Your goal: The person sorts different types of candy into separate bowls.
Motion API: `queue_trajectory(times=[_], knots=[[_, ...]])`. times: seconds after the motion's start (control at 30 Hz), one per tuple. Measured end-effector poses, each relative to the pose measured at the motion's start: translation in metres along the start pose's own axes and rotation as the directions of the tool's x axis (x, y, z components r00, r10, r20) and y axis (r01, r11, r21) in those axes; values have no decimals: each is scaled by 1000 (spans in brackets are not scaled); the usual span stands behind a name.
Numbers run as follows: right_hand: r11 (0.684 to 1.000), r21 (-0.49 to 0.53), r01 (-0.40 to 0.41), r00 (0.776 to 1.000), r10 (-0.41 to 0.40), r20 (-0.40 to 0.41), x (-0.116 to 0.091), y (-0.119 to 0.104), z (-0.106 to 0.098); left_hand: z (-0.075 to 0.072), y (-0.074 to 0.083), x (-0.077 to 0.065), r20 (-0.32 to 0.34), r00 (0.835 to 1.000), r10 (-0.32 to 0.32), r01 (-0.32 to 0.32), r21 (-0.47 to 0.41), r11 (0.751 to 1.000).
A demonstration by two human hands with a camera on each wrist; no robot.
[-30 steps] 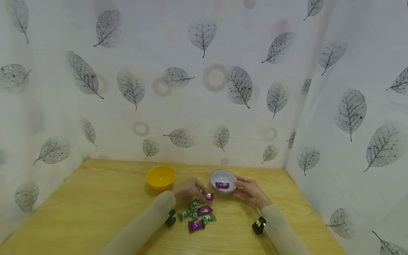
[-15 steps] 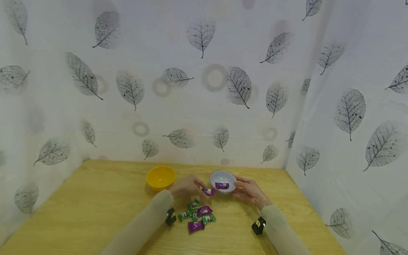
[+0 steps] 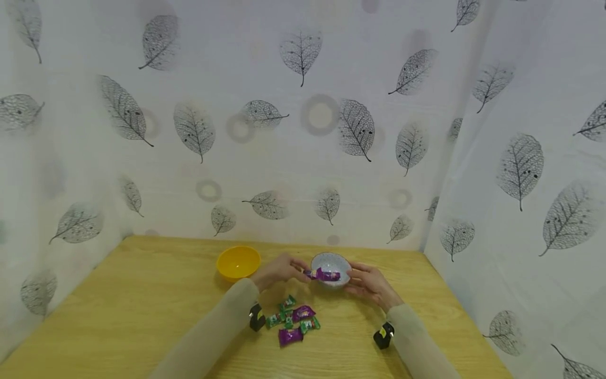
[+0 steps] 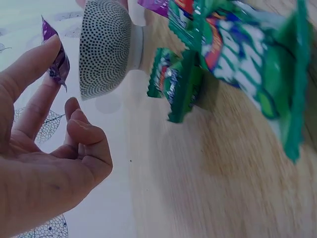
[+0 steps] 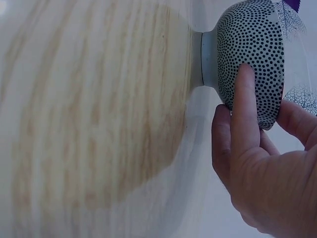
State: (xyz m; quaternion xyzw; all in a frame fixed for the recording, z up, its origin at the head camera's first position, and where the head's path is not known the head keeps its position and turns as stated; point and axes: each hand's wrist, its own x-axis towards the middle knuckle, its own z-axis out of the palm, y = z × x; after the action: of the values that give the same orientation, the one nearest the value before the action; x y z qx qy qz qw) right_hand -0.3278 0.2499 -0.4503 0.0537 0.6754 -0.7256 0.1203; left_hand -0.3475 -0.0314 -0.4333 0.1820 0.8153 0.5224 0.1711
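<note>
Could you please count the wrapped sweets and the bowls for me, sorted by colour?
Small green wrapped sweets: 4
Small purple wrapped sweets: 4 (2 on the pale wooden table, 1 inside the dotted bowl, 1 pinched by the left hand)
Round yellow bowl: 1
Round white bowl with black dots outside: 1
Total: 10

The right grip [image 5: 272, 176] holds a black-dotted bowl [image 5: 252, 47] from one side; a wood-grained table [image 5: 99, 99] lies beneath.
</note>
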Motion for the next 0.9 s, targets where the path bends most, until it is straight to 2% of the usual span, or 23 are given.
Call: queue_trajectory(times=[0.33,0.63,0.77,0.9], knots=[[1000,10,-1,1000,0,17,-1,0,0,9,14,6,-83,996,-24,22,-27,999],[1000,-19,-20,1000,20,13,-4,1,-1,24,20,15,-119,992,-46,39,-58,998],[1000,-13,-13,1000,13,6,-3,1,-1,29,23,19,-151,988,-39,32,-49,998],[1000,-18,1,1000,-1,10,-2,2,-2,34,22,22,-165,986,-25,12,-79,997]])
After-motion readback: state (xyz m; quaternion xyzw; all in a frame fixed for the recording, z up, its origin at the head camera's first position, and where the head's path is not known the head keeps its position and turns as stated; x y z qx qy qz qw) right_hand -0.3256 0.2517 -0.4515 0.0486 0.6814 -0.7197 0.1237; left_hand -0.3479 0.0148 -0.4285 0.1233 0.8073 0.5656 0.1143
